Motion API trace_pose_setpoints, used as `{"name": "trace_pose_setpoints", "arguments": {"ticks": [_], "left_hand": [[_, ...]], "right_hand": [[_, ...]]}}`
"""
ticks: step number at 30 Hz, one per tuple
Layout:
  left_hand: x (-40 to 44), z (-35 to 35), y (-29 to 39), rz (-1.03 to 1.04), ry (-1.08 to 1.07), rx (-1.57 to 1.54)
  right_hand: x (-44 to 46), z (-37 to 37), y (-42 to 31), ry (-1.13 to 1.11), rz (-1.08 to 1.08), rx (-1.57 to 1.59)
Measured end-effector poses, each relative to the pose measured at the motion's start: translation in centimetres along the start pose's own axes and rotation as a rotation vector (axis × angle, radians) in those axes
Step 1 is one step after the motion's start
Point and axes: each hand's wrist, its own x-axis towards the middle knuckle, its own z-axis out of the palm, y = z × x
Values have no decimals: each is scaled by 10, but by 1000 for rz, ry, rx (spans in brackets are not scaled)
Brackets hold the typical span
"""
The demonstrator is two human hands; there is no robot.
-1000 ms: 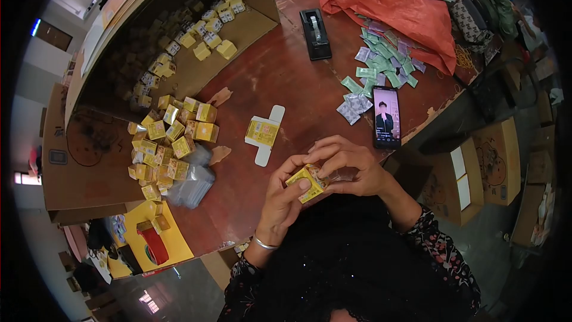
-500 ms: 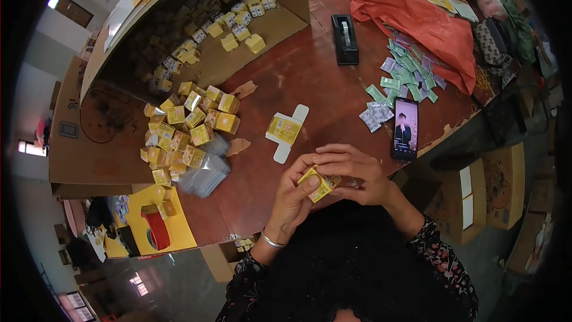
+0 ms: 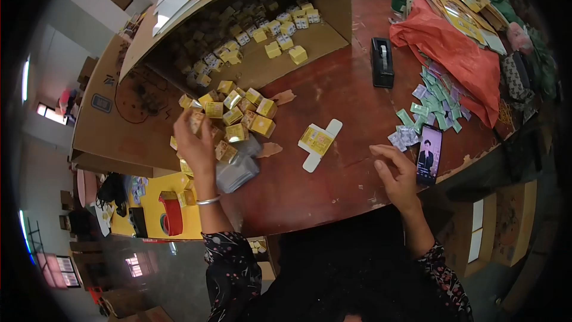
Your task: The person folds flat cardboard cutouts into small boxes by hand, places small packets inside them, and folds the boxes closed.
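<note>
My left hand (image 3: 196, 148) is at the left side of a pile of small yellow boxes (image 3: 236, 133). Its fingers and thumb are round one small yellow box (image 3: 197, 120), partly covered by the hand. Over the table's front right part, my right hand (image 3: 398, 177) has its fingers apart and holds nothing. Close to it are purple sachets (image 3: 404, 137) and a phone (image 3: 428, 154) with its screen lit. An unfolded flat yellow carton (image 3: 317, 141) with white flaps lies on the table between my hands.
A large cardboard box (image 3: 330, 21) on its side holds many small boxes. Clear plastic pieces (image 3: 237, 172) lie beside the pile. A tape dispenser (image 3: 382, 64), green sachets (image 3: 438, 92) and an orange-red plastic bag (image 3: 456, 53) are on the right. A red tape roll (image 3: 172, 214) stands at the left.
My hands were together round a small yellow box and have parted. The left has moved left to the pile with a box; the right has let go and opened. The view has shifted.
</note>
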Motion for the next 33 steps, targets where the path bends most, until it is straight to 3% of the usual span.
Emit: {"name": "trace_pose_setpoints", "arguments": {"ticks": [1,4,6,8,10,12,13,16,18,23,25,28,32,33], "left_hand": [[9,0,-11,48,10,173],[10,5,8,181,171,162],[-21,26,35,55,-55,-207],[-59,51,75,-139,-553,-388],[-89,76,109,-13,-738,-182],[-110,101,122,81,-753,-64],[-119,110,123,142,-634,-88],[-120,119,117,67,-732,-79],[-118,121,119,68,-677,-111],[-106,123,117,-17,-788,-130],[-97,119,118,-76,-897,-171],[-106,113,117,27,-787,-276],[-129,81,139,-197,-859,-638],[-134,71,145,-132,-841,-641]], "right_hand": [[-1,2,1,-25,9,-28],[-6,9,13,-56,1,-81],[-6,15,17,-93,49,-72],[-5,19,19,-129,94,-61],[-3,22,18,-162,102,-79],[-2,21,15,-180,83,-131],[-2,19,14,-185,132,-110],[-8,16,11,-175,240,-46],[-9,17,18,-152,243,-19],[-2,28,36,-119,119,-47],[2,31,35,-122,100,-47],[5,34,33,-103,79,-36],[5,41,28,-60,140,67],[4,41,28,-60,168,94]]}}
